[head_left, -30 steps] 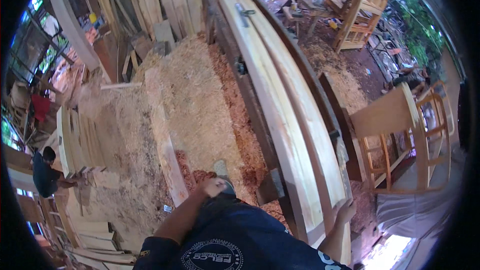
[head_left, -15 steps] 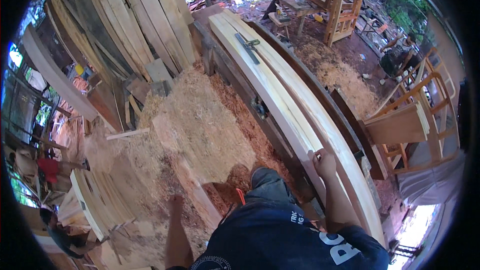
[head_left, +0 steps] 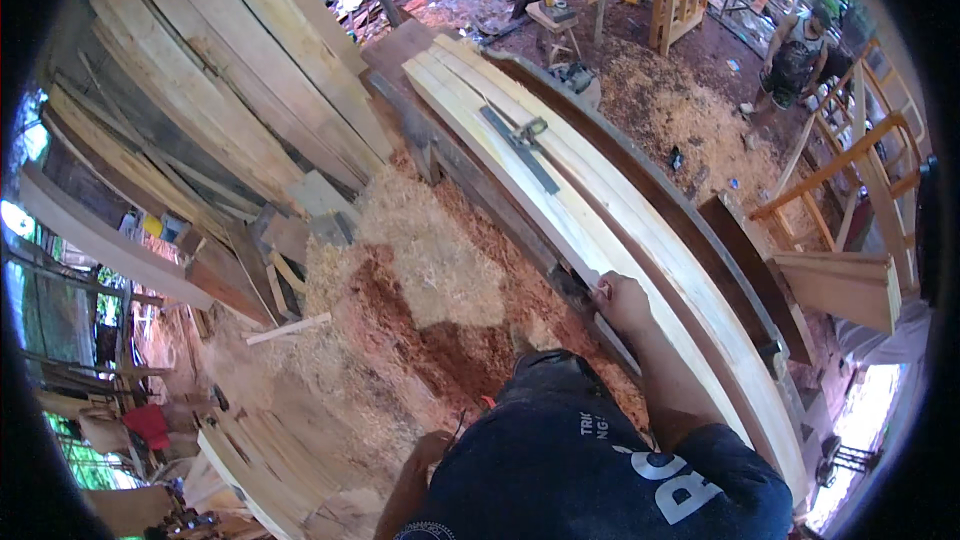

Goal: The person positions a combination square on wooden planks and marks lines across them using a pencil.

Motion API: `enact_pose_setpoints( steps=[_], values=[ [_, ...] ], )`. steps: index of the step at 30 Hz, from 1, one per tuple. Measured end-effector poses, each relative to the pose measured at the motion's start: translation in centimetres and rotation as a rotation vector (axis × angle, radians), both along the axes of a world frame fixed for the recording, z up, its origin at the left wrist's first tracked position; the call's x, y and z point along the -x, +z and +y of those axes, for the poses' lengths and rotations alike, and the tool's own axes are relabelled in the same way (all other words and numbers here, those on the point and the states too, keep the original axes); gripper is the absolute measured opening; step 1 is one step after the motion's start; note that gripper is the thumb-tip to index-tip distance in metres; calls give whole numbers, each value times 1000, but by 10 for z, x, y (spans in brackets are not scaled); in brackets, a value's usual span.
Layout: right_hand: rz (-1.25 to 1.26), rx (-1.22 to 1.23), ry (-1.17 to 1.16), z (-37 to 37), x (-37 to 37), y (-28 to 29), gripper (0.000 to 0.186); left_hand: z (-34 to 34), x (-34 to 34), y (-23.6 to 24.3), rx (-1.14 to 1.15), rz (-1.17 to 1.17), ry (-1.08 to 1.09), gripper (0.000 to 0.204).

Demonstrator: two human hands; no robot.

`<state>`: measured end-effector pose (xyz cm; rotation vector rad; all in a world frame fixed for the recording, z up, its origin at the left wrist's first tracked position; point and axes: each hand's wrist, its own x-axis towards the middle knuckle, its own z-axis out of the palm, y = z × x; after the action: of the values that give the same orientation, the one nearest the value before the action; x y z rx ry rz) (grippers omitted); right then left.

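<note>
My right hand [head_left: 620,302] lies on the near edge of a stack of long pale planks [head_left: 640,230] on a dark workbench, its fingers curled over the edge of the lowest plank. A metal square [head_left: 520,145] rests on top of the planks farther along. My left hand [head_left: 428,448] hangs low beside my body over the sawdust, mostly hidden by my dark shirt, and I cannot tell if it holds anything.
Thick wood shavings [head_left: 440,260] cover the floor left of the bench. Long boards [head_left: 230,90] lean at the left. Wooden chair frames [head_left: 850,170] stand at the right. Another person [head_left: 795,65] crouches at the far right, near a small stool [head_left: 558,22].
My view has swung and drawn closer to the bench. My right hand came up onto the plank edge and stays there; my left hand dropped from my knee to my side.
</note>
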<state>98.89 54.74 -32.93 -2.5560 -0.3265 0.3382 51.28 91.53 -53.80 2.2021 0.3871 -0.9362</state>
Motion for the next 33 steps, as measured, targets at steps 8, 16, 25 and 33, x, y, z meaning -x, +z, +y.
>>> enact_pose_setpoints(
  steps=[8,16,25,33],
  values=[
    [144,148,54,41,-69,5,77,161,-232,135,225,-540,1313,5],
    [217,259,-148,72,-59,-20,76,188,-331,83,-311,-276,248,41],
    [241,233,-670,107,-51,-12,48,374,-574,12,-277,-70,-632,35],
    [331,146,-1015,276,-42,-24,44,367,-870,105,191,-641,107,15]
  ],
)
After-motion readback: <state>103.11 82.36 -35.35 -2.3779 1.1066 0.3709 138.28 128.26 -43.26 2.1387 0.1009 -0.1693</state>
